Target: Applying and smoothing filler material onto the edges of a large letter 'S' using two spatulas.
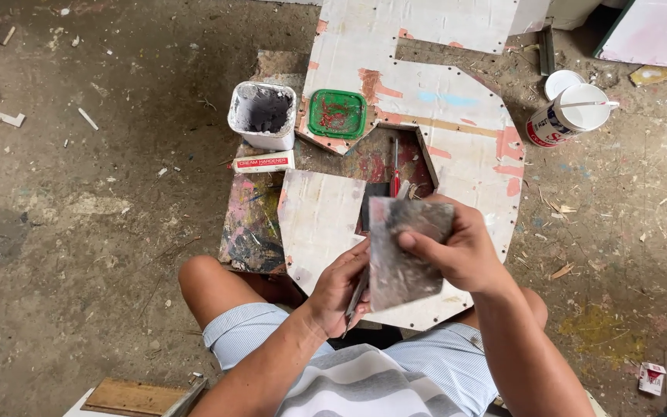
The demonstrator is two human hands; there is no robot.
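Right hand: the right hand [461,251] is pinching the upper right edge of a flat, grey, smeared rectangular board [404,251], thumb on the face, fingers closed behind it; this grip is shut tight on the board.
Left hand: the left hand [339,287] is curling closed around a thin metal blade tool [354,300], which is lying against the board's left edge; how much blade is touching the face cannot be told.
Board position: the board is being held tilted in the air above the person's lap, in front of the large white letter-shaped panel [457,116] lying on the dirt floor [79,232].
Handling, as a judgement: the board is looking stiff, thin and light, with a crusted, possibly greasy face, so the bare edges and corners are seeming the safest places to hold; the blade is looking narrow and springy, best taken near its handle end.
Nearby: a white square tub with dark grey paste [262,114] is standing beside a green square lid [337,113]; a red-handled screwdriver [395,170] is lying in the panel's opening; a white round can [569,117] is lying well apart at the right.
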